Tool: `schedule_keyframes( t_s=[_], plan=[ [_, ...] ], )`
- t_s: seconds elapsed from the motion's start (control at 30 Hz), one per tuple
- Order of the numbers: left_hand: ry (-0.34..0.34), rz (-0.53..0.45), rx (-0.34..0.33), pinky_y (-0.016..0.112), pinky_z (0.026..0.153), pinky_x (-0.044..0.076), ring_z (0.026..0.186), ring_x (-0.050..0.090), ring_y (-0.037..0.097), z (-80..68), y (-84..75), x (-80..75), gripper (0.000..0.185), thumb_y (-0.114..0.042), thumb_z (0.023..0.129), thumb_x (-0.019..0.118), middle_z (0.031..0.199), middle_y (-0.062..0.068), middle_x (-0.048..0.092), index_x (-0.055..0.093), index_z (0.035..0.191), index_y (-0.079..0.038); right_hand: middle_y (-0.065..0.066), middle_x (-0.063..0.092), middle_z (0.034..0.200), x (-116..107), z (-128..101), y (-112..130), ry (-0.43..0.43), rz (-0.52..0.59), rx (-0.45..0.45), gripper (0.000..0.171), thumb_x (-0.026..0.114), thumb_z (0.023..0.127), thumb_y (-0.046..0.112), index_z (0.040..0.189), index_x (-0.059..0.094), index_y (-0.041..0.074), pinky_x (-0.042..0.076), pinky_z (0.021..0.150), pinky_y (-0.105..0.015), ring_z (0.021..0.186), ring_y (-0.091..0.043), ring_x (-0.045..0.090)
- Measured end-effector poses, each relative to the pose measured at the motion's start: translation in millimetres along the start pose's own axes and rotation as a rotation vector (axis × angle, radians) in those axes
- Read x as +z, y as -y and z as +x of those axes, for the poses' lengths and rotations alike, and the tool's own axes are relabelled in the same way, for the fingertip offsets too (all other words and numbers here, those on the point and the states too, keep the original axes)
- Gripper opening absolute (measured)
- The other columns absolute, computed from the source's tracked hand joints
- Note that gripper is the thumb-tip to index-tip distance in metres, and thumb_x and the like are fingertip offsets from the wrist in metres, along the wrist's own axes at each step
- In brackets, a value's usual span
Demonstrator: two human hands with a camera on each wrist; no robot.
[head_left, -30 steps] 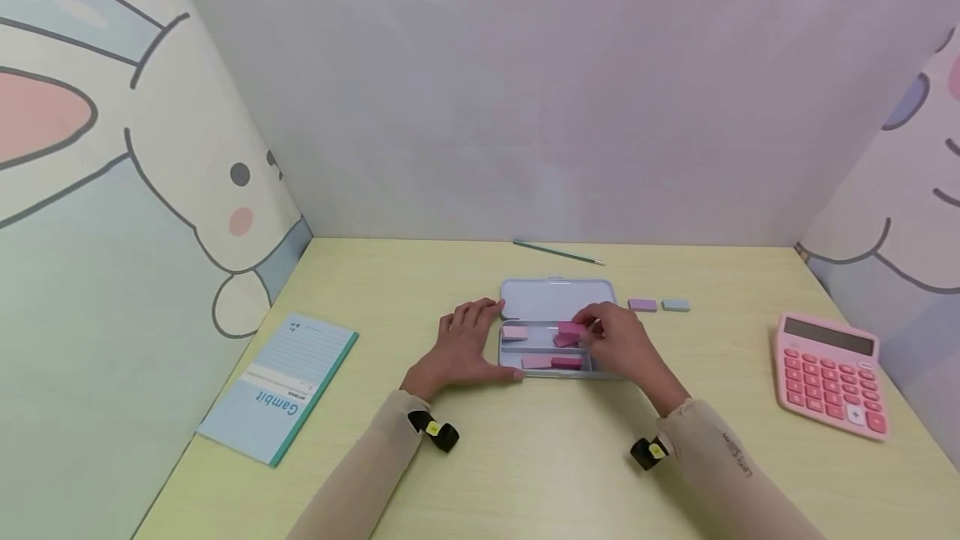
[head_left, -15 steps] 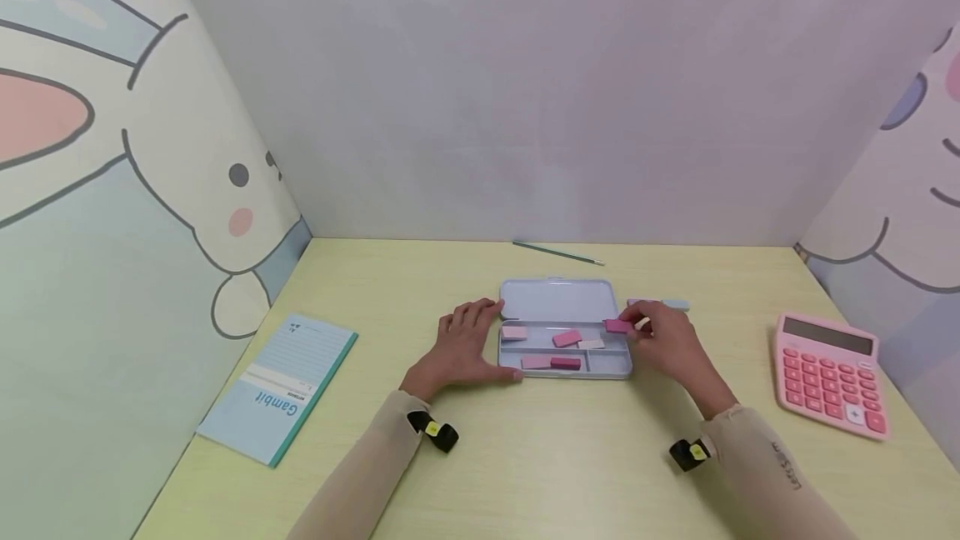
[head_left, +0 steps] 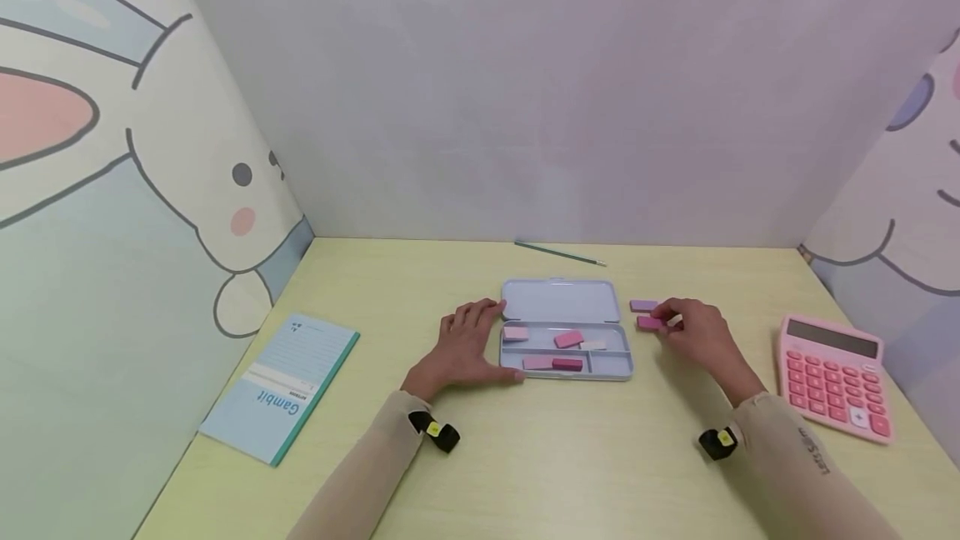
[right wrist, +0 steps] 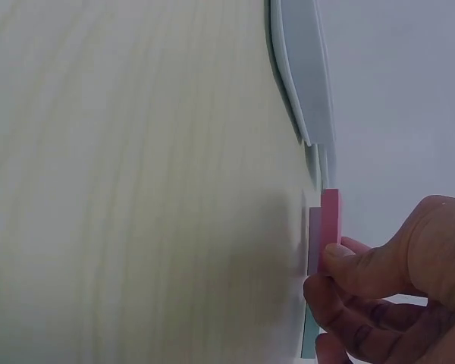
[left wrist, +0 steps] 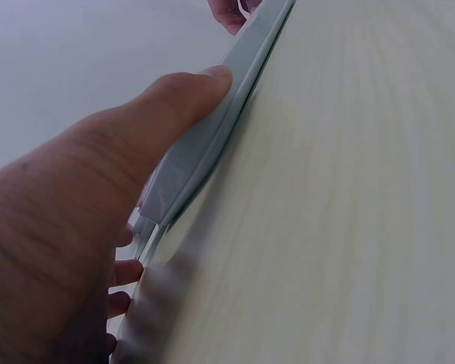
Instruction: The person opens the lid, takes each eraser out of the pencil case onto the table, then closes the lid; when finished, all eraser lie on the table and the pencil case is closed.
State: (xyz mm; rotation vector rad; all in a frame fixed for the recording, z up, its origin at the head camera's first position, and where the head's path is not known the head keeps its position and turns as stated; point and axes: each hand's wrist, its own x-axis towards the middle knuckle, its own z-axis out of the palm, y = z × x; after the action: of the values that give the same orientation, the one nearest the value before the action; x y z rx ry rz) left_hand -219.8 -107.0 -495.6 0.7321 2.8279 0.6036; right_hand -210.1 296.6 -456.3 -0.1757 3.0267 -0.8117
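My right hand (head_left: pixel 697 338) pinches a small magenta block (head_left: pixel 648 322) between thumb and fingers, just right of a pale blue pencil case (head_left: pixel 609 366). Whether the block touches the table I cannot tell. Close behind it lies a lilac block (head_left: pixel 642 305); a blue-green block (right wrist: pixel 310 340) shows in the right wrist view, hidden by the hand in the head view. My left hand (head_left: pixel 463 347) is spread at the case's left end, its thumb on the front wall. The case lies with its lid open. Inside are pink blocks (head_left: pixel 568 339), a whitish block (head_left: pixel 592 345) and a dark pink block (head_left: pixel 567 364).
A green pencil (head_left: pixel 559 252) lies at the back of the table, near the wall. At the left is a light blue notebook (head_left: pixel 281 390), and at the right a pink calculator (head_left: pixel 834 377). Printed cartoon panels stand on both sides.
My right hand has lifted the magenta block out of the case's back compartment and carried it right, to the table beside the lilac block. The left hand has stayed in place.
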Motion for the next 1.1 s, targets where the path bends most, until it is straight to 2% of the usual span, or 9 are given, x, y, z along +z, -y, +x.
schedule_keyframes(
  t_s=[0.2,0.53,0.67,0.97,1.1],
  plan=[
    [0.002,0.000,-0.003,0.064,0.126,0.025,0.161,0.024,0.037,0.3,-0.3,0.4,0.121,-0.080,0.080,0.073,0.175,0.006,0.025,0.020,0.173,-0.024,-0.025,0.077,0.108,1,5,-3,-0.002,-0.009,-0.019,0.019,0.074,0.090,-0.001,0.109,0.077,-0.004,0.058,0.083,-0.056,0.090,-0.038,0.074],
    [-0.001,-0.004,-0.005,0.064,0.125,0.025,0.161,0.024,0.036,-0.5,-1.6,-0.7,0.121,-0.080,0.080,0.073,0.175,0.005,0.026,0.020,0.173,-0.024,-0.025,0.077,0.111,3,9,-4,0.021,-0.019,-0.022,0.022,0.074,0.092,-0.001,0.113,0.078,-0.005,0.057,0.082,-0.050,0.090,-0.036,0.071],
    [0.003,-0.006,-0.007,0.063,0.126,0.024,0.161,0.024,0.035,-0.2,-1.7,-0.9,0.121,-0.080,0.080,0.073,0.175,0.005,0.025,0.020,0.173,-0.025,-0.025,0.077,0.111,3,10,-4,0.027,-0.022,-0.020,0.023,0.073,0.092,-0.001,0.114,0.078,-0.005,0.057,0.083,-0.053,0.092,-0.037,0.071],
    [-0.004,-0.015,0.002,0.064,0.125,0.024,0.161,0.025,0.037,-0.6,-1.6,-0.4,0.121,-0.079,0.080,0.073,0.175,0.006,0.026,0.020,0.173,-0.024,-0.027,0.077,0.114,-7,5,0,0.013,-0.039,-0.037,0.028,0.071,0.090,-0.001,0.117,0.076,-0.005,0.057,0.081,-0.056,0.093,-0.042,0.075],
    [-0.003,-0.010,0.001,0.065,0.126,0.024,0.161,0.024,0.037,0.0,-0.8,-0.1,0.121,-0.079,0.080,0.073,0.175,0.006,0.026,0.020,0.173,-0.024,-0.028,0.077,0.117,-10,4,4,0.001,-0.039,-0.043,0.027,0.071,0.092,0.002,0.117,0.076,-0.004,0.057,0.080,-0.054,0.095,-0.043,0.075]
  ],
)
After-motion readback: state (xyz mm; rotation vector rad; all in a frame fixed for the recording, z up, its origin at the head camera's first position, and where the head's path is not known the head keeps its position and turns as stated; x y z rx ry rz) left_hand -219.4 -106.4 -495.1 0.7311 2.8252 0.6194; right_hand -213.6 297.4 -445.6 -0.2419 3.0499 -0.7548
